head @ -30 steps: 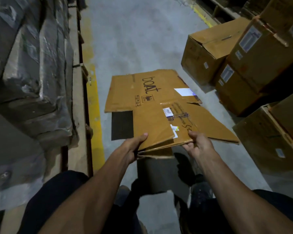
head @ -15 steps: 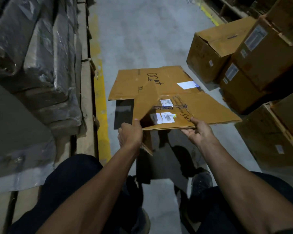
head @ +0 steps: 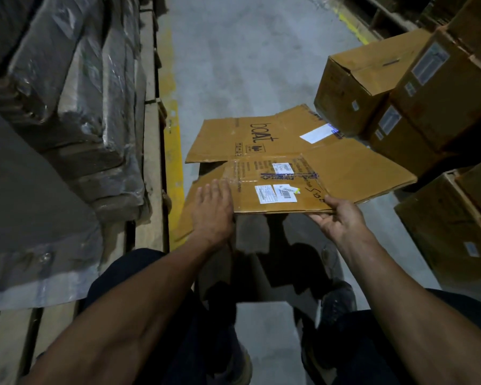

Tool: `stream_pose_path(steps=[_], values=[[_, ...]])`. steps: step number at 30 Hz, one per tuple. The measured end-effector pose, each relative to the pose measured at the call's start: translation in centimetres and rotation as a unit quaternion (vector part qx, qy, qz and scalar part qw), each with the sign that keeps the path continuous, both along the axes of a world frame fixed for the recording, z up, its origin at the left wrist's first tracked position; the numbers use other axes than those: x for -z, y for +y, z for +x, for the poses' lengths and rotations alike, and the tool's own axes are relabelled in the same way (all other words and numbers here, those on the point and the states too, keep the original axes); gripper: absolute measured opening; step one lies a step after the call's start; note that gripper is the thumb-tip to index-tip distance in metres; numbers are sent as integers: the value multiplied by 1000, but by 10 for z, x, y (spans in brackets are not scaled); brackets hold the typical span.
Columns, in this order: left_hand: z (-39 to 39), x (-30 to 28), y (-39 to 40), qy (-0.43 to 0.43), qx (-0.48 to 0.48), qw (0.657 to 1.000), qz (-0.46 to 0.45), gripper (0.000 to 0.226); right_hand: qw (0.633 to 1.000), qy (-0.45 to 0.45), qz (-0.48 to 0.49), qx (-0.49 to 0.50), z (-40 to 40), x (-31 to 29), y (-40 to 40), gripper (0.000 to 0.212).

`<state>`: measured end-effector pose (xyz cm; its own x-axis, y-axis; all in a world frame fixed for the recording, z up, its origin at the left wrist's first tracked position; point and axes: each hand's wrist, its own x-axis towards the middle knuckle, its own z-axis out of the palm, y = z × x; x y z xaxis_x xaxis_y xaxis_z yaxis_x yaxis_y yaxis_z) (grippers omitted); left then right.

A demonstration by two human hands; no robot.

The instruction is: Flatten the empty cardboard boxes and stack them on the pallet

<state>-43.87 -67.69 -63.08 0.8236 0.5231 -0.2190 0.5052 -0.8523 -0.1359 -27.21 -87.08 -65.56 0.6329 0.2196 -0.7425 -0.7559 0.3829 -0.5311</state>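
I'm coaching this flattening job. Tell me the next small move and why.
Probably press the left hand down to crease the box fully flat. Its fingers lie straight on the near panel, while the right hand pinches the near edge and holds it up off the floor. The panels look nearly flat, so carrying it to the pallet on the left comes after.

Bare forearms, dark trousers (head: 139, 276) and dark scuffed shoes (head: 338, 304) on the person

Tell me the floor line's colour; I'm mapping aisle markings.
Yellow, worn in places: the line runs along the pallet edge, seen in the head view.
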Motion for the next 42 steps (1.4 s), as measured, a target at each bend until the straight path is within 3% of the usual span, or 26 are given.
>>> stream_pose_path(steps=[4,10,12,16,19,21,22,23,24,26,27,28,29,31,33,34,35,38,42], values=[[1,-2,12,-51,16,997,-57,52,1000,-4,26,3,3,0,3,33],[-6,3,42,-27,179,982,63,64,999,4,45,14,5,0,8,35],[-10,4,42,-31,187,980,66,69,999,5,44,18,4,0,8,35],[-20,-2,17,-80,134,986,56,72,999,11,42,30,2,-2,8,34],[-25,-7,-13,-189,34,981,8,43,999,10,34,32,-1,-4,9,32],[-22,-8,-34,-235,-128,954,-134,16,999,7,24,29,-4,-6,10,33],[-18,-7,-45,-254,-248,901,-250,12,999,6,19,29,-6,-7,10,33],[-15,-7,-52,-290,-380,794,-377,23,999,5,17,27,-7,-7,10,33],[-12,-6,-55,-349,-484,629,-498,33,999,4,17,26,-8,-8,10,32],[-10,-9,-55,-441,-558,248,-658,69,999,5,18,31,-11,-10,10,30],[-10,-10,-52,-473,-553,118,-676,85,999,4,19,31,-12,-9,11,30],[-10,-11,-46,-492,-546,50,-676,92,999,5,16,31,-13,-9,12,30],[-8,-12,-40,-499,-546,19,-673,92,999,9,14,31,-14,-9,12,30],[-1,-14,-26,-491,-556,16,-670,67,999,12,13,28,-15,-8,13,30],[8,-6,-8,-486,-550,44,-678,36,999,10,26,17,-15,-9,16,30],[13,-2,2,-487,-546,64,-679,33,999,5,33,11,-12,-8,18,30],[16,2,11,-492,-542,86,-676,36,999,-2,38,3,-10,-8,21,31],[26,15,36,-512,-552,197,-627,43,999,-20,29,-23,-4,-6,34,32],[37,14,64,-532,-550,299,-570,34,999,-30,22,-30,3,-11,58,27]])
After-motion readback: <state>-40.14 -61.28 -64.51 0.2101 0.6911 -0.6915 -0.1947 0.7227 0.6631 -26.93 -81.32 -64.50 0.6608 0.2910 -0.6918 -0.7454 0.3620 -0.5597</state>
